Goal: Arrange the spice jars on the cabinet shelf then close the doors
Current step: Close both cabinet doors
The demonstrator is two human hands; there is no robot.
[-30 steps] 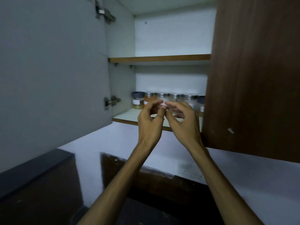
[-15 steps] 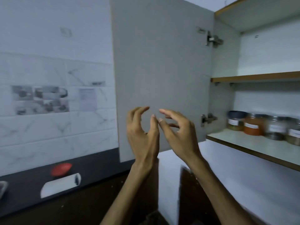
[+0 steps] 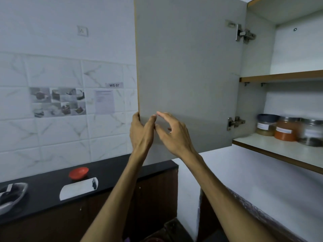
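Observation:
The left cabinet door [image 3: 188, 67] stands wide open, its grey inner face toward me. My left hand [image 3: 141, 131] grips the door's free edge near its lower corner, fingers wrapped behind it. My right hand [image 3: 174, 133] hovers just in front of the door face, fingers apart and holding nothing. On the lower shelf [image 3: 279, 151] at the right stand spice jars in a row: a dark-lidded jar with pale contents [image 3: 265, 125], an orange-filled jar [image 3: 286, 130] and a metal-lidded jar with dark contents [image 3: 312, 133]. More jars are cut off by the frame edge.
An upper shelf [image 3: 283, 76] shows nothing on it. Below left, a black counter [image 3: 113, 169] carries a red bowl [image 3: 78, 173], a white cutting board with a knife [image 3: 78, 188] and a steel bowl [image 3: 12, 196]. Tiled wall with papers behind.
Both hands left the jars on the shelf and moved left to the open door. My left hand has taken hold of the door's edge. My view turned left.

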